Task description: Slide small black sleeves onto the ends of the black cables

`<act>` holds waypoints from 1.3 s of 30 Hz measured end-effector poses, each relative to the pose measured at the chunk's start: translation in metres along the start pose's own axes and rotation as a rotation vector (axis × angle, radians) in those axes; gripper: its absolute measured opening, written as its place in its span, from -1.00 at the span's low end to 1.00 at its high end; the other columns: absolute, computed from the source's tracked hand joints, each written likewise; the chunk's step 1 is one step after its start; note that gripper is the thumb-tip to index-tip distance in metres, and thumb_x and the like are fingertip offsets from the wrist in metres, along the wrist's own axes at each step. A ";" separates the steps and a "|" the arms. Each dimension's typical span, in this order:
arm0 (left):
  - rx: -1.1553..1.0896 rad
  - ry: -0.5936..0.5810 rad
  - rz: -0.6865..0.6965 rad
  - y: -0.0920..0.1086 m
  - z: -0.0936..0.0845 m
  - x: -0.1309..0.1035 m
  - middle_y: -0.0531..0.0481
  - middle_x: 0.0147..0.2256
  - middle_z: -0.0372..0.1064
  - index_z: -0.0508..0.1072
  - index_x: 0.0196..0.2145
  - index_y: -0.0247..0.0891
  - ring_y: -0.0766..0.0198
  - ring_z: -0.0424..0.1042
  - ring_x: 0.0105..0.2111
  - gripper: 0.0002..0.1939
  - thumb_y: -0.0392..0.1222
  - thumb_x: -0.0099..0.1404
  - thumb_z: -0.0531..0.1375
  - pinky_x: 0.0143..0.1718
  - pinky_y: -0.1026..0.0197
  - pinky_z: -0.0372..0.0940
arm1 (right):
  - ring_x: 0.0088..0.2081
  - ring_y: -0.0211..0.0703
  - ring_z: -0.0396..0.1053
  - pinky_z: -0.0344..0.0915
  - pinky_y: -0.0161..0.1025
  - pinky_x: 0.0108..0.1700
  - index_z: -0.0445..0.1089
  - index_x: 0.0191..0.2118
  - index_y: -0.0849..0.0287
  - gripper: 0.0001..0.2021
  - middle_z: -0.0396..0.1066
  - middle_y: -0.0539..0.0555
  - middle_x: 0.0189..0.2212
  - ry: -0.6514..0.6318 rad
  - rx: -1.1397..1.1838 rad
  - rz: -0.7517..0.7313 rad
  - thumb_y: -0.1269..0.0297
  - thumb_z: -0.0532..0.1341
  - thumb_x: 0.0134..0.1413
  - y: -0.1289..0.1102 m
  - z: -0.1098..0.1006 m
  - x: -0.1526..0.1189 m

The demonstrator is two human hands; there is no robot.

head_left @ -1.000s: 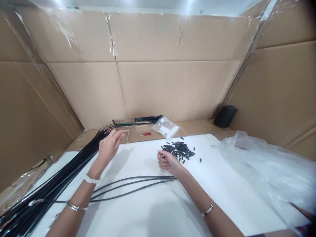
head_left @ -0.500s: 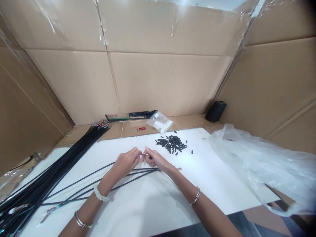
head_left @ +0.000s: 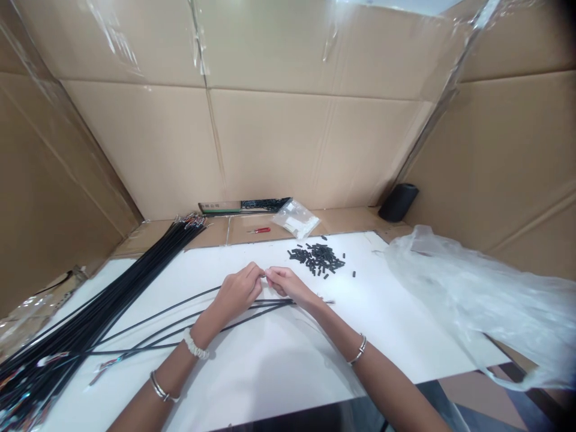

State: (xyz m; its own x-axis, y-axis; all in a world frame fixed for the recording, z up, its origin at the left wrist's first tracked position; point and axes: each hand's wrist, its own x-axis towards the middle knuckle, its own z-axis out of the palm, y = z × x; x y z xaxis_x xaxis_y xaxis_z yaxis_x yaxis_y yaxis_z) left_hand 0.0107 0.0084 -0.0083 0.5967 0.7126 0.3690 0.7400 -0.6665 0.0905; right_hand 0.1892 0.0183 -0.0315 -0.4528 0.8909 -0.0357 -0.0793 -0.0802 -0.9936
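My left hand [head_left: 240, 289] is closed in a pinch on a black cable [head_left: 180, 305], close to its end. That cable trails down to the left across the white board. Fingertip to fingertip with it, my right hand [head_left: 288, 284] pinches at the cable's tip, where thin wires meet the fingers; the fingers hide most of the detail. Beneath both hands lie several more black cables [head_left: 269, 305], with bare wire ends [head_left: 330, 301] showing past my right wrist. Beyond my right hand is a loose pile of short black tube pieces [head_left: 320, 259].
A thick bundle of black cables [head_left: 121, 291] runs along the left. At the back lie a red-handled tool [head_left: 261, 230], a clear plastic bag [head_left: 297, 220] and a black roll [head_left: 398, 202]. Plastic sheeting [head_left: 468, 294] covers the right side; cardboard walls [head_left: 270, 138] surround the white board [head_left: 405, 336].
The view has shifted slightly. My fingertips have drawn closer together, and the length of wire that showed between them is now mostly covered. My right fingers have straightened a little.
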 end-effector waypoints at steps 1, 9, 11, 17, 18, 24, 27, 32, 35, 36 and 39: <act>-0.009 0.012 -0.007 0.002 0.000 -0.001 0.00 -0.32 0.29 0.28 -0.25 -0.27 0.29 0.31 -0.36 -0.82 -0.23 0.39 -0.09 -0.44 0.28 0.11 | -0.69 -0.44 -0.25 -0.31 -0.36 -0.64 0.16 -0.52 0.19 -0.60 -0.16 -0.20 -0.73 -0.009 0.030 0.015 -0.06 0.13 0.09 0.001 -0.001 0.000; 0.048 0.067 0.070 -0.007 0.003 -0.005 0.04 -0.40 0.31 0.35 -0.27 -0.22 0.32 0.29 -0.43 -0.78 -0.26 0.41 -0.08 -0.50 0.30 0.03 | -0.67 -0.44 -0.29 -0.36 -0.36 -0.63 0.16 -0.48 0.20 -0.63 -0.18 -0.20 -0.69 -0.151 0.165 0.046 -0.02 0.13 0.11 0.001 -0.005 -0.001; 0.048 0.074 0.072 -0.008 0.002 -0.005 0.03 -0.41 0.31 0.35 -0.30 -0.23 0.31 0.28 -0.42 -0.78 -0.28 0.40 -0.07 -0.49 0.29 0.04 | -0.66 -0.44 -0.27 -0.35 -0.36 -0.63 0.17 -0.48 0.20 -0.63 -0.16 -0.19 -0.68 -0.139 0.124 0.029 -0.03 0.12 0.12 0.000 -0.004 -0.002; -0.130 0.098 -0.035 0.006 -0.005 -0.003 -0.02 -0.31 0.32 0.35 -0.31 -0.25 0.28 0.33 -0.30 -0.77 -0.21 0.41 -0.07 -0.35 0.29 0.16 | -0.65 -0.42 -0.17 -0.24 -0.36 -0.60 0.13 -0.50 0.19 -0.60 -0.10 -0.16 -0.67 -0.054 -0.056 -0.080 -0.06 0.10 0.11 -0.003 -0.001 -0.004; -0.163 0.110 -0.066 0.008 -0.005 -0.002 -0.02 -0.30 0.33 0.35 -0.29 -0.25 0.28 0.33 -0.29 -0.77 -0.19 0.41 -0.06 -0.34 0.29 0.16 | -0.64 -0.42 -0.16 -0.23 -0.36 -0.60 0.13 -0.50 0.19 -0.59 -0.09 -0.16 -0.67 -0.041 -0.077 -0.087 -0.07 0.10 0.11 -0.004 -0.001 -0.004; -0.249 0.135 -0.166 0.013 -0.005 -0.002 0.01 -0.31 0.34 0.39 -0.32 -0.24 0.33 0.35 -0.36 -0.74 -0.14 0.41 -0.04 -0.41 0.32 0.12 | -0.66 -0.43 -0.25 -0.31 -0.37 -0.62 0.17 -0.47 0.19 -0.65 -0.16 -0.18 -0.67 -0.072 0.054 0.018 -0.01 0.09 0.12 -0.010 0.000 -0.004; -0.321 0.149 -0.176 0.009 -0.004 -0.002 0.02 -0.31 0.35 0.39 -0.35 -0.23 0.34 0.33 -0.36 -0.75 -0.17 0.40 -0.02 -0.38 0.31 0.12 | -0.66 -0.43 -0.30 -0.36 -0.38 -0.63 0.23 -0.43 0.21 -0.77 -0.17 -0.18 -0.66 -0.110 0.219 0.136 0.15 0.06 0.10 -0.014 -0.002 -0.004; -0.566 0.167 -0.209 0.001 0.000 0.001 0.00 -0.35 0.36 0.43 -0.36 -0.25 0.31 0.32 -0.36 -0.77 -0.14 0.36 0.04 -0.38 0.30 0.13 | -0.67 -0.46 -0.18 -0.29 -0.41 -0.64 0.33 -0.35 0.25 -0.87 0.03 -0.14 -0.64 -0.061 0.273 0.187 0.40 0.09 -0.09 -0.016 -0.009 -0.007; -0.692 0.169 -0.216 -0.003 0.002 0.004 -0.03 -0.37 0.36 0.44 -0.38 -0.28 0.28 0.32 -0.36 -0.75 -0.11 0.34 0.06 -0.38 0.29 0.15 | -0.67 -0.49 -0.03 -0.15 -0.42 -0.65 0.34 -0.30 0.30 -0.86 0.30 -0.02 -0.53 -0.012 0.198 0.178 0.41 0.15 -0.06 -0.010 -0.010 -0.006; -0.727 0.166 -0.222 -0.004 0.002 0.004 -0.04 -0.37 0.36 0.44 -0.38 -0.28 0.28 0.32 -0.36 -0.74 -0.10 0.34 0.06 -0.37 0.29 0.16 | -0.65 -0.47 0.07 -0.05 -0.42 -0.64 0.33 -0.27 0.31 -0.84 0.38 0.05 -0.46 -0.009 0.182 0.161 0.39 0.17 -0.04 -0.008 -0.010 -0.005; -0.812 0.136 -0.261 -0.008 0.002 0.006 -0.04 -0.37 0.36 0.44 -0.39 -0.30 0.27 0.31 -0.36 -0.72 -0.06 0.32 0.08 -0.36 0.28 0.17 | -0.47 -0.28 0.39 0.27 -0.33 -0.48 0.27 -0.15 0.30 -0.71 0.46 0.21 -0.28 -0.017 0.170 0.066 0.24 0.20 0.04 -0.004 -0.010 -0.002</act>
State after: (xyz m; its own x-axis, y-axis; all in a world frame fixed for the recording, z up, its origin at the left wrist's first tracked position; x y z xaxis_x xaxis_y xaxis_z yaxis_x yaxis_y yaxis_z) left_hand 0.0085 0.0185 -0.0084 0.3574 0.8669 0.3474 0.3666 -0.4723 0.8016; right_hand 0.1991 0.0210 -0.0284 -0.4767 0.8737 -0.0968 -0.1973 -0.2137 -0.9568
